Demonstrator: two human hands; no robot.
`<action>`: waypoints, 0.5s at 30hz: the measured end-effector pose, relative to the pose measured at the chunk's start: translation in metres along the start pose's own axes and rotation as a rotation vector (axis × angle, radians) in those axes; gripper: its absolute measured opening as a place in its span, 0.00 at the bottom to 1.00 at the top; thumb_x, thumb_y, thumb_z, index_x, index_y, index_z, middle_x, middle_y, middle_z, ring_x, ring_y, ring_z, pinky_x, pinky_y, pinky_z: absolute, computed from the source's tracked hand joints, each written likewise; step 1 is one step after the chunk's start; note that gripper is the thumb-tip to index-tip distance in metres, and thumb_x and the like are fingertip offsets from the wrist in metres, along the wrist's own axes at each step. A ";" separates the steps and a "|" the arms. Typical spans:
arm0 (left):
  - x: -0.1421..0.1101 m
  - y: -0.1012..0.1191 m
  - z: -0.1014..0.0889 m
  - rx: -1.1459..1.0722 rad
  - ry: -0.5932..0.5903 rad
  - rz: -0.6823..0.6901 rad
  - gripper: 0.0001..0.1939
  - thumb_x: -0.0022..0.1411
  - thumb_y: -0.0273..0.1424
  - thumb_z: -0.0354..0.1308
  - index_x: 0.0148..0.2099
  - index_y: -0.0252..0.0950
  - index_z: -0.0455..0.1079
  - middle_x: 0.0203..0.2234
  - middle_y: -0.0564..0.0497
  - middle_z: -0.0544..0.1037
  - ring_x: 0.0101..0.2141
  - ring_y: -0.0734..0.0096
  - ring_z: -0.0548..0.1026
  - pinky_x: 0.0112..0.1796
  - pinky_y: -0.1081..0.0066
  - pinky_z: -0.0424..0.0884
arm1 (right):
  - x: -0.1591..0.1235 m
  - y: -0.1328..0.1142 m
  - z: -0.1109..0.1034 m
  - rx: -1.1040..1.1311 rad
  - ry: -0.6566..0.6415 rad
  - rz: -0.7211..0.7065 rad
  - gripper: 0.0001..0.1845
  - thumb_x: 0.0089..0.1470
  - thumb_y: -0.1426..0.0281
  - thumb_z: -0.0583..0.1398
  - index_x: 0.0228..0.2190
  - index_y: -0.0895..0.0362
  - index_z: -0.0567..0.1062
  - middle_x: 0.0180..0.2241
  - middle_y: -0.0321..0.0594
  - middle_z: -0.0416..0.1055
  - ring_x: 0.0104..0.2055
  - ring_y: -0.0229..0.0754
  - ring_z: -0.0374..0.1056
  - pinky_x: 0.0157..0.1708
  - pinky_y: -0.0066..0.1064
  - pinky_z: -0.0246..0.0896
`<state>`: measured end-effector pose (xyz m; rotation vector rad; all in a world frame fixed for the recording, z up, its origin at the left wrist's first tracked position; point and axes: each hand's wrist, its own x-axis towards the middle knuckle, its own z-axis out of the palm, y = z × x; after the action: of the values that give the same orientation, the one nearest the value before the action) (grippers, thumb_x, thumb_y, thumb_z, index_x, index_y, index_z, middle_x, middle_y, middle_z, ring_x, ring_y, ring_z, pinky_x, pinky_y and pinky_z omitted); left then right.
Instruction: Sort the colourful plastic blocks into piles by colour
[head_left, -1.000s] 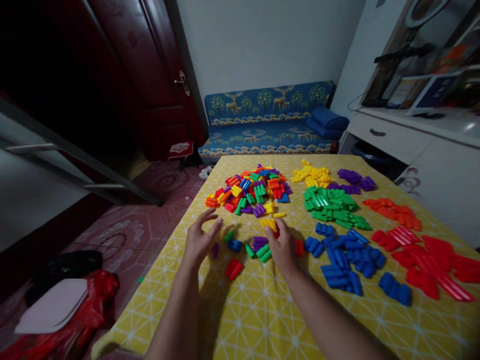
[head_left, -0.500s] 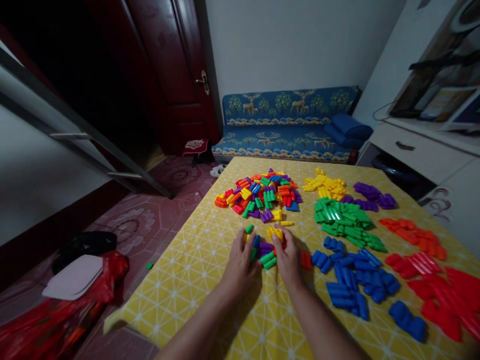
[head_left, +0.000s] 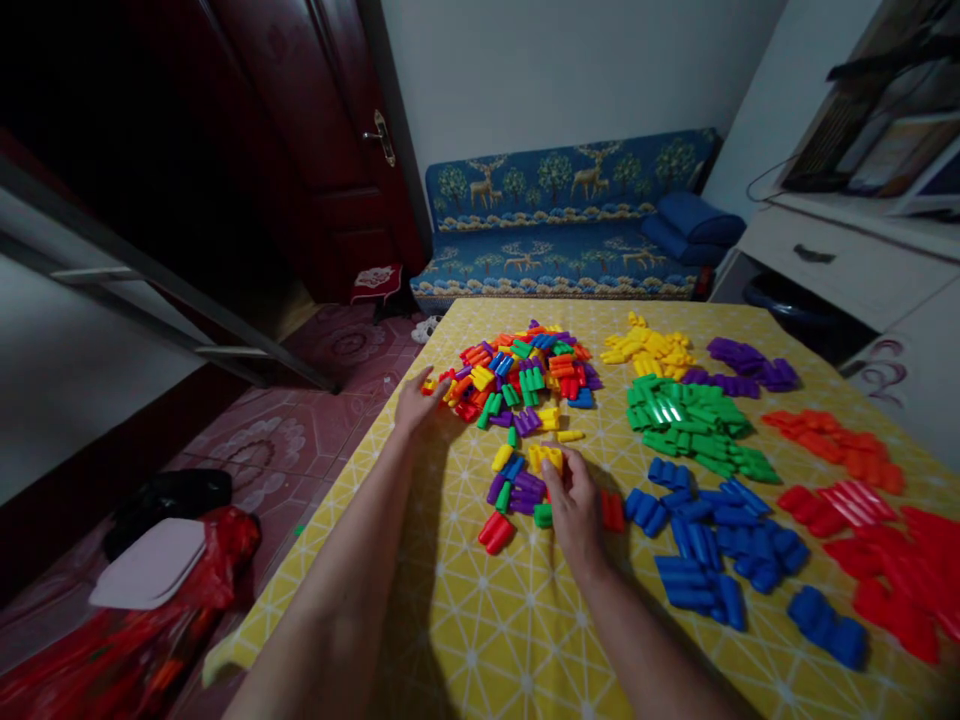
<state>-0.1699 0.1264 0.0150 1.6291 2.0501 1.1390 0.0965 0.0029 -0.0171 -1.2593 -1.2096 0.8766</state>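
Left hand (head_left: 418, 404) reached mixed pile (head_left: 517, 375); yellow block (head_left: 544, 457) seemingly within right grip (head_left: 573, 492).

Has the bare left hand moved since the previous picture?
Yes: the left hand moved forward and left, to the left edge of the mixed-colour plastic piece pile.

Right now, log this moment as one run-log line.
left hand: open, at left edge of mixed-colour plastic block pile | right hand: fingers at yellow ridged plastic block | green plastic block pile: right of mixed pile
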 end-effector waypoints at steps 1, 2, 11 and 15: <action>0.003 -0.003 0.003 -0.018 -0.063 0.015 0.28 0.60 0.47 0.58 0.56 0.34 0.72 0.52 0.40 0.77 0.54 0.52 0.73 0.55 0.55 0.67 | 0.001 0.002 0.000 -0.006 0.025 -0.031 0.20 0.58 0.56 0.56 0.46 0.56 0.72 0.48 0.49 0.73 0.49 0.49 0.70 0.49 0.43 0.67; 0.003 -0.004 0.005 -0.032 -0.102 0.039 0.28 0.60 0.49 0.58 0.55 0.35 0.73 0.51 0.41 0.78 0.52 0.53 0.74 0.53 0.58 0.69 | 0.002 0.004 0.001 -0.021 0.058 -0.069 0.20 0.58 0.57 0.56 0.47 0.56 0.71 0.51 0.50 0.71 0.52 0.50 0.68 0.51 0.44 0.65; -0.063 0.021 0.017 -0.077 -0.287 0.234 0.26 0.58 0.47 0.60 0.51 0.34 0.76 0.45 0.42 0.80 0.45 0.55 0.78 0.47 0.60 0.73 | 0.011 0.012 0.006 -0.150 -0.015 -0.153 0.18 0.58 0.58 0.56 0.45 0.55 0.73 0.66 0.50 0.56 0.67 0.52 0.53 0.63 0.49 0.54; -0.103 0.046 0.025 -0.120 -0.299 0.313 0.30 0.58 0.37 0.62 0.62 0.37 0.67 0.55 0.40 0.74 0.54 0.52 0.72 0.55 0.55 0.68 | 0.013 0.002 0.005 -0.099 -0.204 -0.184 0.16 0.57 0.60 0.57 0.43 0.55 0.74 0.63 0.48 0.62 0.64 0.50 0.59 0.62 0.46 0.56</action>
<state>-0.0888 0.0443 0.0073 1.9692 1.5534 1.0120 0.0945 0.0166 -0.0173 -1.1352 -1.5214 0.8327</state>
